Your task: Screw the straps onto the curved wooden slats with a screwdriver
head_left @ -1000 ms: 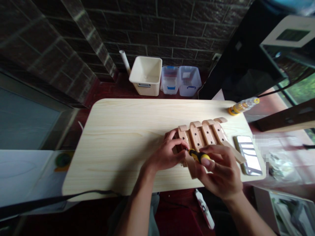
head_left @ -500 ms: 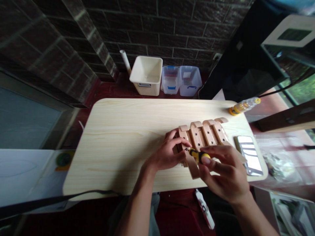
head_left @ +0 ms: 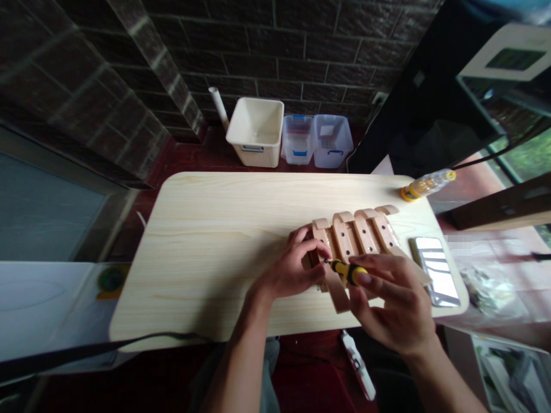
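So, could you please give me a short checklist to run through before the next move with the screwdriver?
1. Right-hand grip holding the screwdriver: ok.
2. Left-hand grip touching the wooden assembly: ok.
3. Wooden assembly on the table: ok.
4. Left fingertips well away from the screwdriver tip: not ok, they are close beside it.
5. Screwdriver tip seated: cannot tell, too small to make out.
6. Phone lying on the table: ok.
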`<state>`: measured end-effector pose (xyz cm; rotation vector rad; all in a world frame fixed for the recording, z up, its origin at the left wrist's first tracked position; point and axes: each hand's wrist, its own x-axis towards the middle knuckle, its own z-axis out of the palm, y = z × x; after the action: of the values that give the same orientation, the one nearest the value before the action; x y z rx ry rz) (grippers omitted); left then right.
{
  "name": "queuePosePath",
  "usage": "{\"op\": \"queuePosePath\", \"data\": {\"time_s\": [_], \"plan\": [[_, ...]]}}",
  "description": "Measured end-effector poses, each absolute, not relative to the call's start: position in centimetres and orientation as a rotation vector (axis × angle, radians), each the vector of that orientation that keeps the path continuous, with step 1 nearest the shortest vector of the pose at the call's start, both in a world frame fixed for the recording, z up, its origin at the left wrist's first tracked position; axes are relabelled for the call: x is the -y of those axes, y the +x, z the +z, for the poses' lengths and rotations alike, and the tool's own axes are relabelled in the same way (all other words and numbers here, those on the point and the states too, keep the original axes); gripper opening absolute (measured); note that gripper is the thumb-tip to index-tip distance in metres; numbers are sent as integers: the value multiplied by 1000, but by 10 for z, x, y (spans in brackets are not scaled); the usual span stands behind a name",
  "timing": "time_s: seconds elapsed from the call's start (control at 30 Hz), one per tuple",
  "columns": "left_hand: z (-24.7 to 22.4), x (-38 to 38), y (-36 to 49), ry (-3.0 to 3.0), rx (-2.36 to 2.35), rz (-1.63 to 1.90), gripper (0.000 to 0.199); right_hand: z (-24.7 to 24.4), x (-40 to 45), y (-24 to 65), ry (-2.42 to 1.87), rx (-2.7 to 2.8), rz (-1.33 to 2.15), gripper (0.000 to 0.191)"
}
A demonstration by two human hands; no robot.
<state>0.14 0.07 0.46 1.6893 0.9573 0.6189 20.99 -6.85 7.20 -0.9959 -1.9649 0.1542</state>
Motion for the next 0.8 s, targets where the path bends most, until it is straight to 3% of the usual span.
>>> {"op": "queuePosePath", "data": {"time_s": [0.6, 0.8], "plan": [[1, -2, 2, 1723, -943, 665, 30, 74, 68, 212, -977, 1970, 264, 39], [0, -2, 1, 1747, -954, 649, 25, 71, 69, 216, -951, 1915, 341, 53]]}}
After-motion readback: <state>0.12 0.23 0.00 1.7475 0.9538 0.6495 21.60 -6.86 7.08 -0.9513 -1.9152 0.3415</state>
